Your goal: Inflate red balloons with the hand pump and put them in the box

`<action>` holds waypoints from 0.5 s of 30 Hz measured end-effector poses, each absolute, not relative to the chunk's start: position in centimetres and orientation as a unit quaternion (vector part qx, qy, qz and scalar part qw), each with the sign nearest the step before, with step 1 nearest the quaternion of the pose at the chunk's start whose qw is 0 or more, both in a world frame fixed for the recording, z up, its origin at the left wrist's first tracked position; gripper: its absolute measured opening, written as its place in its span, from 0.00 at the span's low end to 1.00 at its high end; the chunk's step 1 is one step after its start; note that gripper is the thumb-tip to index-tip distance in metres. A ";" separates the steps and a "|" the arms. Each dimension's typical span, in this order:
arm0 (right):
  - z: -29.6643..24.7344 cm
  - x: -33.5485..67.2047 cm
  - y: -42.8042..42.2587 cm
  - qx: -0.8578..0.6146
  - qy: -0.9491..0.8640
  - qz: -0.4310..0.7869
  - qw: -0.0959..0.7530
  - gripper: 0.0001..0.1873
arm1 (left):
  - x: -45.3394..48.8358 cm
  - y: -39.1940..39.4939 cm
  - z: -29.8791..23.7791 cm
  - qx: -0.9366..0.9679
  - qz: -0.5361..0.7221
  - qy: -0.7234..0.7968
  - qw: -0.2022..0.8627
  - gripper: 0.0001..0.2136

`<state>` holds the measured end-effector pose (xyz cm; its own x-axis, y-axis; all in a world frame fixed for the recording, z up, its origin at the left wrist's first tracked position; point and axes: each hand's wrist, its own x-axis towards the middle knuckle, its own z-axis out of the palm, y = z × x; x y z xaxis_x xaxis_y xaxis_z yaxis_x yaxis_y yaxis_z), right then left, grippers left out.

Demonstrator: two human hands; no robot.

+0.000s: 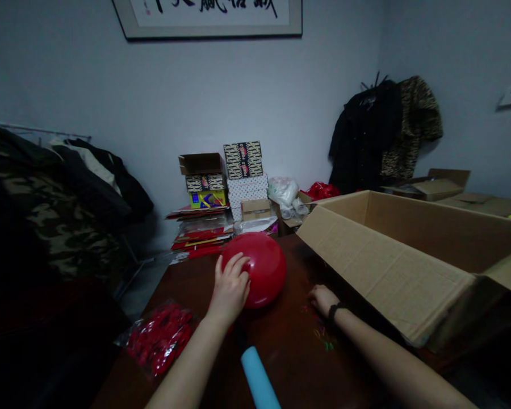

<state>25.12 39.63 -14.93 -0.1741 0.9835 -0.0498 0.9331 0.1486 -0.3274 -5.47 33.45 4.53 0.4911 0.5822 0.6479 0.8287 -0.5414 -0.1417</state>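
Note:
An inflated red balloon [264, 271] is over the dark table in front of me. My left hand [232, 284] is on its near left side, with the fingers curved against it. My right hand [322, 298] is down on the table to the right of the balloon, its fingers curled. Whatever those fingertips pinch, if anything, is hidden. Small coloured loops like rubber bands [323, 339] lie scattered just below that hand. A light blue tube [259, 378] with a dark tip, perhaps a hand pump, points toward the balloon from below.
A clear bag of red balloons [164, 338] lies on the table [298, 375] at the left. A large open cardboard box [383, 267] takes up the right side. Behind are patterned boxes [243, 161] and stacked red papers [202, 230]. Clothes [55, 210] hang at the left.

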 end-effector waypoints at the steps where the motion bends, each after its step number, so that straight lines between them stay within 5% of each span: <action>1: -15.2 25.1 39.7 -0.638 -0.751 0.146 0.088 0.15 | -5.6 33.4 4.5 -0.833 -0.277 -0.422 0.224 0.07; 9: -15.4 24.5 39.2 -0.654 -0.721 0.161 0.161 0.12 | -6.0 33.2 3.9 -0.836 -0.297 -0.411 0.211 0.07; 15: -9.3 21.1 37.8 -0.571 -0.720 0.177 0.353 0.06 | -6.2 32.5 4.8 -0.823 -0.317 -0.422 0.207 0.05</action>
<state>21.09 37.79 -9.30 -0.0983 0.9468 0.3063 0.6971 0.2852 -0.6578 -6.25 32.51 4.77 0.4422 0.5642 0.6972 0.8272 -0.5571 -0.0738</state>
